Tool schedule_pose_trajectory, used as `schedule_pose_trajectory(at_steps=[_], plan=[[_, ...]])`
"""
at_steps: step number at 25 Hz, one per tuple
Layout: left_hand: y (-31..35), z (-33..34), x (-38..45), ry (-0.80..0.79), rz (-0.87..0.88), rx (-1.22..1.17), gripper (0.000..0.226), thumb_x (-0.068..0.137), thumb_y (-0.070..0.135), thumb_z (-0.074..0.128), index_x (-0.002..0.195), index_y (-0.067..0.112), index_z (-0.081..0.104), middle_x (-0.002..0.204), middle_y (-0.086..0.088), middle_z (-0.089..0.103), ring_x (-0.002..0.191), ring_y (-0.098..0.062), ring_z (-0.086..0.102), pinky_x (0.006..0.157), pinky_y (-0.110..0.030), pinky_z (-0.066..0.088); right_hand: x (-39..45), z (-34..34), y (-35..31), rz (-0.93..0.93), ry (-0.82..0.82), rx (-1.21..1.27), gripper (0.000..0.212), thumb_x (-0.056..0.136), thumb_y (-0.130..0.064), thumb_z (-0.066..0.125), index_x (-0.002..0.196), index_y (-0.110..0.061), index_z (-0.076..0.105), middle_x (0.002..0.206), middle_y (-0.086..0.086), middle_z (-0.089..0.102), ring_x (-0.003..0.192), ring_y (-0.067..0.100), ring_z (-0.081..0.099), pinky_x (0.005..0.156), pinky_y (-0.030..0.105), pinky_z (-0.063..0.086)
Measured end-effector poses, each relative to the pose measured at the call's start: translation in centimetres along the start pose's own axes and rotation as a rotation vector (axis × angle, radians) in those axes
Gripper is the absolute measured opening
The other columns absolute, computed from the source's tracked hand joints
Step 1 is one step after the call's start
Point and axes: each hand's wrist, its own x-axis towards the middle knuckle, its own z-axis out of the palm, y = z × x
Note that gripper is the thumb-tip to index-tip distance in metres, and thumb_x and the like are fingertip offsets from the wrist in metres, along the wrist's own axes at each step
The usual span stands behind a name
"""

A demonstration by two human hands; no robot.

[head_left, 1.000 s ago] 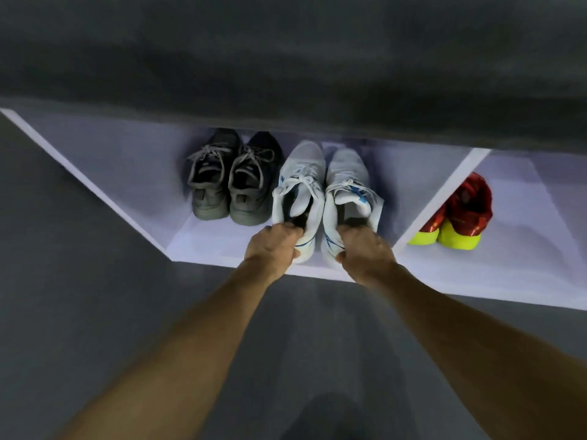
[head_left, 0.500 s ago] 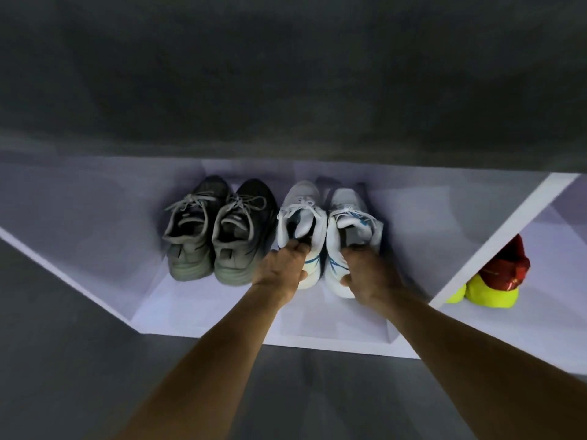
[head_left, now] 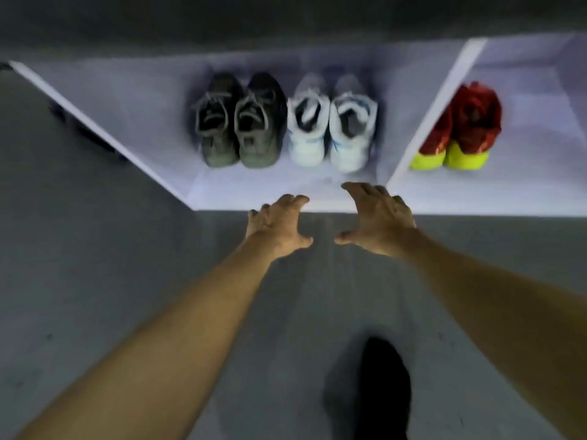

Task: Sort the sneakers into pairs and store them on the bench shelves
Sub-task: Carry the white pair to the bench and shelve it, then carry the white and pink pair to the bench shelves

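Two white sneakers with blue trim [head_left: 332,134] stand side by side, heels toward me, in the left compartment of the white bench shelf [head_left: 254,192]. To their left stands a dark grey pair [head_left: 241,122]. A red and neon-yellow pair [head_left: 457,131] sits in the right compartment. My left hand [head_left: 279,223] and my right hand [head_left: 378,217] hover in front of the shelf's front edge, fingers spread and holding nothing, a short way from the white sneakers. The frame is blurred.
A white divider [head_left: 435,109] separates the two compartments. The bench's dark top [head_left: 286,17] overhangs the shelf. Grey floor [head_left: 95,281] lies in front, with a dark shape [head_left: 378,385], maybe a foot, low in the middle.
Both hands have let go of the white sneakers and pulled back out of the shelf toward me. The white pair stays next to the grey pair.
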Motion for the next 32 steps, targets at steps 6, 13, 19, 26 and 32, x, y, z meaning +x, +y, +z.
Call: schedule_pose_trajectory(at_steps=[6, 13, 19, 26, 32], plan=[[1.5, -1.4, -18.7, -0.141, 0.015, 0.007, 0.088, 0.068, 0.062, 0.072, 0.144, 0.037, 0.036, 0.151, 0.008, 0.037, 0.132, -0.025, 0.045, 0.102, -0.052, 0.036, -18.6, -2.8, -4.3, 0.05, -0.202, 0.019, 0.105, 0.065, -0.055, 0.078, 0.148, -0.022, 0.023, 0.151, -0.001, 0.034, 0.137, 0.026, 0.034, 0.107, 0.045, 0.033], [4.9, -14.4, -36.2, -0.211, 0.03, -0.112, 0.087, 0.064, 0.068, 0.071, 0.139, 0.035, 0.041, 0.147, 0.007, 0.04, 0.129, -0.025, 0.045, 0.1, -0.053, 0.039, -34.1, -16.8, -10.6, 0.086, -0.283, 0.146, 0.101, 0.066, -0.049, 0.081, 0.147, -0.022, 0.028, 0.153, 0.003, 0.03, 0.14, 0.029, 0.029, 0.111, 0.052, 0.03], [7.2, -23.8, -49.3, -0.307, -0.017, -0.18, 0.089, 0.063, 0.07, 0.072, 0.139, 0.035, 0.042, 0.148, 0.007, 0.04, 0.133, -0.021, 0.043, 0.104, -0.049, 0.037, -44.3, -27.2, -14.0, 0.111, -0.355, 0.208, 0.102, 0.064, -0.049, 0.083, 0.146, -0.021, 0.03, 0.15, 0.005, 0.035, 0.137, 0.029, 0.034, 0.11, 0.052, 0.032], [8.4, -29.8, -58.0, -0.336, -0.211, -0.265, 0.1, 0.06, 0.07, 0.073, 0.145, 0.032, 0.034, 0.151, 0.005, 0.036, 0.135, -0.023, 0.041, 0.107, -0.051, 0.034, -49.0, -34.6, -15.9, -0.003, -0.441, 0.132, 0.095, 0.068, -0.048, 0.079, 0.145, -0.02, 0.032, 0.148, 0.007, 0.038, 0.136, 0.029, 0.035, 0.109, 0.049, 0.033], [7.0, -29.3, -61.1, -0.309, -0.418, -0.467, 0.119, 0.035, 0.083, 0.063, 0.14, 0.032, 0.041, 0.146, 0.004, 0.045, 0.128, -0.021, 0.048, 0.106, -0.048, 0.039, -48.4, -37.2, -16.7, -0.106, -0.549, -0.001, 0.091, 0.065, -0.047, 0.078, 0.143, -0.023, 0.038, 0.147, 0.002, 0.041, 0.134, 0.024, 0.041, 0.11, 0.04, 0.037]])
